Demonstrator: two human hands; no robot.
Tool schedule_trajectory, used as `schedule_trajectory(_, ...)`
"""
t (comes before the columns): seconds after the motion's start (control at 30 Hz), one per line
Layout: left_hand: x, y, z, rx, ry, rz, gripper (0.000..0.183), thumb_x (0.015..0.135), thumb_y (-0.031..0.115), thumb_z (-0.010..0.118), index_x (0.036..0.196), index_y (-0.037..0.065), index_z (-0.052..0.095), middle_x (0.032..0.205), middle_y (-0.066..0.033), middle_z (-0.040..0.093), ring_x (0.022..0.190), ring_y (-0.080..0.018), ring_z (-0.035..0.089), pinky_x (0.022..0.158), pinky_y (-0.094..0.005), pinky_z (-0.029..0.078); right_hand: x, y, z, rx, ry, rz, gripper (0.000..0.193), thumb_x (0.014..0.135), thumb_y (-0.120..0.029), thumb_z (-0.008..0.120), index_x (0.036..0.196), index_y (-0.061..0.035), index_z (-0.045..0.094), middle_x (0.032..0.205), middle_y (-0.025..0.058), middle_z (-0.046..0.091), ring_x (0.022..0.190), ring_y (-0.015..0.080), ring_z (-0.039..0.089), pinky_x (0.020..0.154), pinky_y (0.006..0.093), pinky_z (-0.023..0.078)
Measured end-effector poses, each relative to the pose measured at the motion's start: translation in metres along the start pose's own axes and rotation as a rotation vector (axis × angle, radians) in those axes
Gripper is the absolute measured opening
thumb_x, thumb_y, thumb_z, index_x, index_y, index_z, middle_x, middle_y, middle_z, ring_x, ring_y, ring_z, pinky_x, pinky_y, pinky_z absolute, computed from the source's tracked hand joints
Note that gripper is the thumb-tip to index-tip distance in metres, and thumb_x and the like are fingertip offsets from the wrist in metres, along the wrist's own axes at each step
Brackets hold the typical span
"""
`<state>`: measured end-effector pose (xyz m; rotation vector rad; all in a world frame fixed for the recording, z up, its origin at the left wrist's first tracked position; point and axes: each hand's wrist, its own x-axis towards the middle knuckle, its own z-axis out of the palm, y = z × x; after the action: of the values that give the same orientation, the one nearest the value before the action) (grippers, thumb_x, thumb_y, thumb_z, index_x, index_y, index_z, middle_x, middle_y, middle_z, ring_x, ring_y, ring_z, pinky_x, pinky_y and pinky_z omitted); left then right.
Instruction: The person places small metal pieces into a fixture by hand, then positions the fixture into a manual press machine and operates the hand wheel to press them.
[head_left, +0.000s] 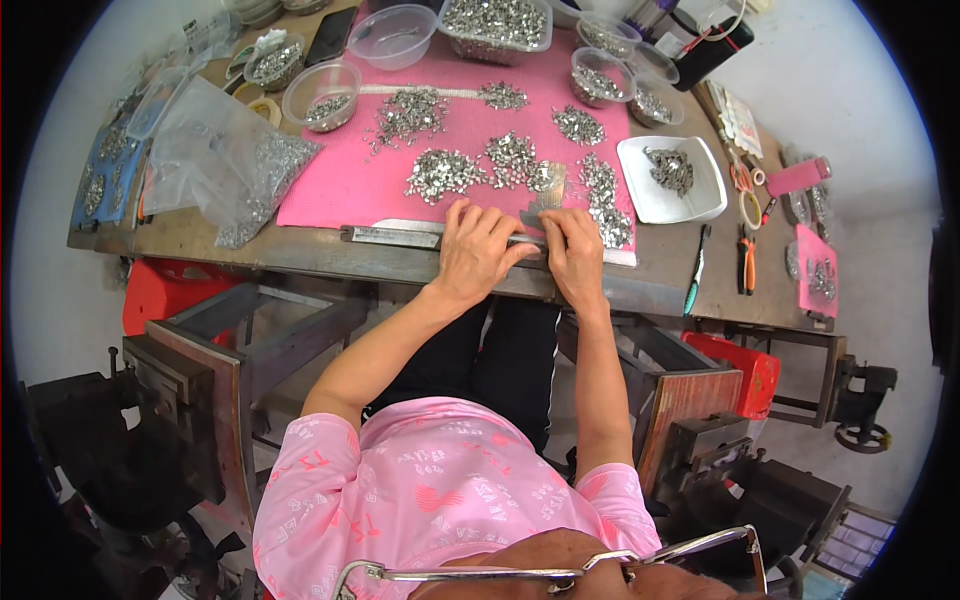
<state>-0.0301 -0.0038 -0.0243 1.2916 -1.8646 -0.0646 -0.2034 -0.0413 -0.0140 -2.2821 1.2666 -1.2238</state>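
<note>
Left fingers (463,220) grip a metal bar (393,237); right fingers' (580,230) hold is unclear. Metal pieces (443,175) and a white tray (655,207) lie beyond.

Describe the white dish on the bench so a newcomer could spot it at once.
Find the pink mat on the bench, then follow its right edge, past the right hand. There sits the white dish, holding a small heap of silvery pieces. Unlike the round, clear tubs behind it, it is opaque and roughly square.
</note>
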Motion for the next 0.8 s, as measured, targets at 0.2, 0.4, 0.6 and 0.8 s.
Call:
schedule_trajectory(0.2, 0.004, 0.003, 0.000, 0.030, 0.010, -0.017, 0.031, 0.083, 0.033, 0.077, 0.099, 0.008, 0.068, 0.085, -0.0054, 0.061, 0.083, -0.0262, 0.057, 0.097, -0.0459, 0.039, 0.036, 0.021, 0.019, -0.238, 0.000, 0.014, 0.008, 0.084, -0.011, 0.074, 0.089, -0.0062, 0.070, 0.085, 0.0084, 0.062, 0.085, 0.0290, 0.059, 0.078, 0.0418, 0.041)
schedule_trajectory(0.4, 0.005, -0.007, -0.006, -0.208, 0.066, -0.032, 0.014, 0.087, 0.010, 0.071, 0.099, 0.004, 0.068, 0.085, -0.0079, 0.064, 0.083, -0.0284, 0.060, 0.086, -0.0415, 0.044, 0.044, 0.028, 0.024, -0.287, -0.065, -0.014, 0.009, 0.082, -0.014, 0.074, 0.085, -0.0068, 0.069, 0.086, 0.0089, 0.063, 0.086, 0.0289, 0.059, 0.079, 0.0425, 0.040)
schedule_trajectory(0.6, 0.003, -0.007, -0.004, -0.175, 0.040, 0.000, 0.010, 0.088, 0.007, 0.070, 0.096, 0.003, 0.067, 0.085, -0.0085, 0.064, 0.084, -0.0286, 0.060, 0.084, -0.0413, 0.045, 0.027, 0.021, 0.006, -0.108, -0.035, -0.011, 0.007, 0.083, -0.008, 0.072, 0.085, -0.0052, 0.066, 0.082, 0.0086, 0.063, 0.080, 0.0286, 0.059, 0.078, 0.0407, 0.040)
schedule_trajectory(0.8, 0.002, -0.004, -0.004, -0.109, 0.003, 0.025, 0.008, 0.089, 0.011, 0.070, 0.094, 0.006, 0.067, 0.084, -0.0060, 0.062, 0.081, -0.0272, 0.058, 0.091, -0.0422, 0.041, -0.012, -0.014, -0.008, 0.027, -0.042, 0.077, 0.008, 0.084, -0.003, 0.070, 0.086, -0.0048, 0.063, 0.083, 0.0074, 0.063, 0.080, 0.0275, 0.058, 0.078, 0.0393, 0.040)
